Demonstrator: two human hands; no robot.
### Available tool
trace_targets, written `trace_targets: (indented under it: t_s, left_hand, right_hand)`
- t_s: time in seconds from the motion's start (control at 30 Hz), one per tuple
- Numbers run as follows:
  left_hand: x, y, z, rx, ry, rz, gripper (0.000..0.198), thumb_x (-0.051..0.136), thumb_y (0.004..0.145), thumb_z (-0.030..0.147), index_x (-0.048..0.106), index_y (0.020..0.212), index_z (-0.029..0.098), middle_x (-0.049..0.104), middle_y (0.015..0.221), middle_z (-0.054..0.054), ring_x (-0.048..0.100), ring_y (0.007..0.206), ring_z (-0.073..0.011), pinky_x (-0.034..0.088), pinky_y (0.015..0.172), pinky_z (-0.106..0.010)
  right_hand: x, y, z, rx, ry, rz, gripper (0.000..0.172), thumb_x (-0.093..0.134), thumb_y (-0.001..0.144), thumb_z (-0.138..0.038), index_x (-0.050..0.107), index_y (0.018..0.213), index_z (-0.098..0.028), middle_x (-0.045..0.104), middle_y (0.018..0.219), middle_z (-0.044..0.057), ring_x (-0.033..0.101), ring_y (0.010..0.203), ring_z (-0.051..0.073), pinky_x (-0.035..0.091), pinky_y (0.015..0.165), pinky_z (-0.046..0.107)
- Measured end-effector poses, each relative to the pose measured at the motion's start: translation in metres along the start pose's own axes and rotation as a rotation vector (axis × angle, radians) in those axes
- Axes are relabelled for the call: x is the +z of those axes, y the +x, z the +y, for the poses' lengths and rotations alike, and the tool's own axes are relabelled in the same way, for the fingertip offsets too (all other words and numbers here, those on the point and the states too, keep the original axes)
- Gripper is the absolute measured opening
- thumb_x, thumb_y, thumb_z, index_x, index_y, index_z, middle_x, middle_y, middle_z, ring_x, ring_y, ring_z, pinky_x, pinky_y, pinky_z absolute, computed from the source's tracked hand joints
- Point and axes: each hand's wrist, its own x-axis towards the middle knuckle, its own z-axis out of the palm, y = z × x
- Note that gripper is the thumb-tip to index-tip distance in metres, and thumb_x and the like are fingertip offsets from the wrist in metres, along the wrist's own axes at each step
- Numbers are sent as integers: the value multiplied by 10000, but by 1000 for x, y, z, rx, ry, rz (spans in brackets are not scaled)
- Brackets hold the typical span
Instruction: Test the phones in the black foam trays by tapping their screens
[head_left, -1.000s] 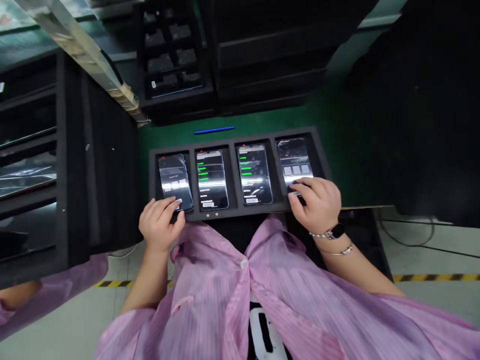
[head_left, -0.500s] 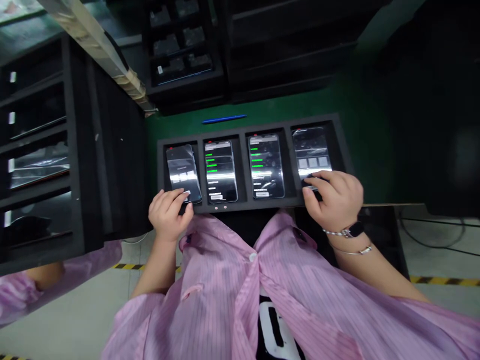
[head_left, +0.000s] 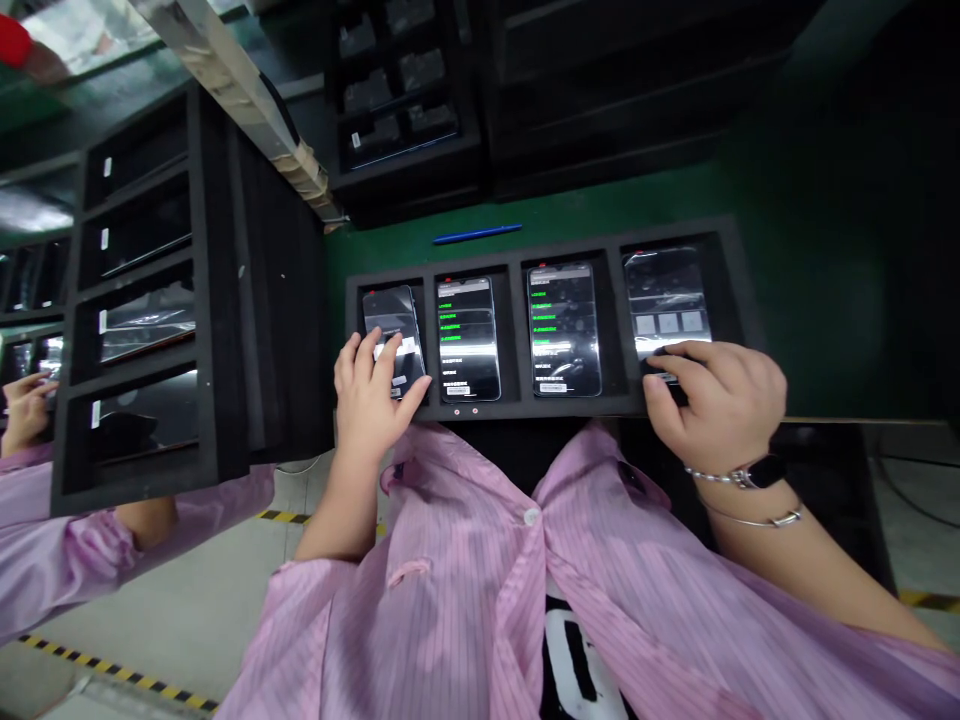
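A black foam tray (head_left: 517, 408) holds several smartphones, each in its own slot. My left hand (head_left: 375, 395) is over the leftmost phone (head_left: 403, 305), fingers apart, fingertips on or just above its lit screen. The two middle phones, one (head_left: 469, 340) beside the other (head_left: 566, 330), show lists with green and white lines. At the far right, my right hand (head_left: 716, 400) rests over the lower end of another phone (head_left: 667, 290). Its index finger and thumb are apart near the phone's lower left; the other fingers curl. The phone's lower end is partly hidden.
A blue pen (head_left: 478, 234) lies on the green table (head_left: 600, 212) behind the tray. At left stands a stack of foam trays (head_left: 217, 300) with more phones; another tray stack (head_left: 409, 170) is at the back. A co-worker's hand (head_left: 28, 408) shows at far left.
My left hand has shifted up over the leftmost phone's screen, its fingers more spread, and a white box now shows there. My right hand keeps its place. The camera view has turned left.
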Motion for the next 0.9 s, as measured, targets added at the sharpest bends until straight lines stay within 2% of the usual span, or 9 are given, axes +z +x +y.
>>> trace_targets:
  t_s: [0.1, 0.2, 0.3, 0.4, 0.53, 0.6, 0.7, 0.77, 0.9]
  left_hand:
    - [3, 2, 1, -49, 9, -57, 724, 611, 967, 626, 513, 1543, 200, 481, 1606, -182, 334, 1534, -445, 287, 1250, -618]
    - [2, 5, 1, -71, 5, -62, 758, 622, 957, 627, 480, 1570, 202, 462, 1615, -196, 311, 1544, -454, 278, 1249, -636]
    - [1, 8, 2, -86, 29, -98, 639, 644, 954, 592, 593, 1483, 238, 438, 1634, -180, 281, 1554, -474, 271, 1238, -672]
    - [1, 9, 2, -92, 40, -118, 518, 661, 950, 569, 686, 1372, 270, 431, 1645, -153, 271, 1558, -482, 278, 1231, -682]
    - [1, 7, 0, -70, -13, -30, 658, 663, 950, 570, 570, 1490, 207, 451, 1616, -201, 304, 1557, -447, 292, 1255, -630]
    - [2, 6, -1, -51, -31, 16, 720, 663, 954, 562, 502, 1538, 174, 475, 1592, -215, 325, 1551, -427, 286, 1270, -609]
    - [3, 6, -3, -41, -38, 50, 738, 669, 956, 542, 459, 1559, 172, 490, 1577, -211, 347, 1543, -410, 296, 1271, -596]
    - [4, 5, -3, -34, -41, 69, 723, 680, 950, 532, 469, 1548, 184, 502, 1568, -202, 363, 1535, -407, 304, 1269, -594]
    - [4, 4, -3, -10, -60, 103, 685, 699, 941, 500, 494, 1519, 194, 531, 1536, -195, 393, 1515, -401, 322, 1262, -588]
  right_hand:
    - [1, 0, -2, 12, -4, 28, 262, 587, 954, -414, 734, 1033, -212, 758, 1108, 128, 695, 1017, 342, 529, 849, 498]
    - [0, 2, -3, 52, 2, 31, 457, 589, 968, -485, 658, 1283, -160, 678, 1352, 176, 632, 1251, 383, 521, 1004, 540]
    - [-4, 4, -4, 64, 21, -54, 626, 534, 1000, -548, 505, 1482, -149, 538, 1552, 191, 476, 1456, 424, 405, 1159, 647]
    - [-8, 7, -6, 88, 35, -138, 632, 479, 1027, -545, 446, 1534, -170, 499, 1594, 179, 386, 1525, 433, 294, 1212, 719]
    - [-5, 8, -6, 105, 39, -191, 667, 487, 1016, -542, 403, 1560, -165, 560, 1529, 185, 410, 1510, 426, 274, 1214, 739]
    - [1, 6, -5, 94, 32, -101, 711, 541, 988, -544, 380, 1564, -161, 568, 1506, 197, 440, 1486, 419, 320, 1207, 709]
    - [10, 2, -2, 41, 5, 167, 784, 657, 924, -519, 354, 1561, -177, 576, 1468, 204, 510, 1420, 400, 457, 1138, 613]
    - [13, 0, -1, 10, -9, 278, 792, 695, 900, -474, 350, 1557, -195, 598, 1421, 199, 561, 1356, 392, 510, 1081, 579]
    - [13, -3, -1, 28, -9, 255, 817, 696, 891, -414, 302, 1581, -224, 615, 1393, 207, 597, 1297, 415, 512, 1043, 601]
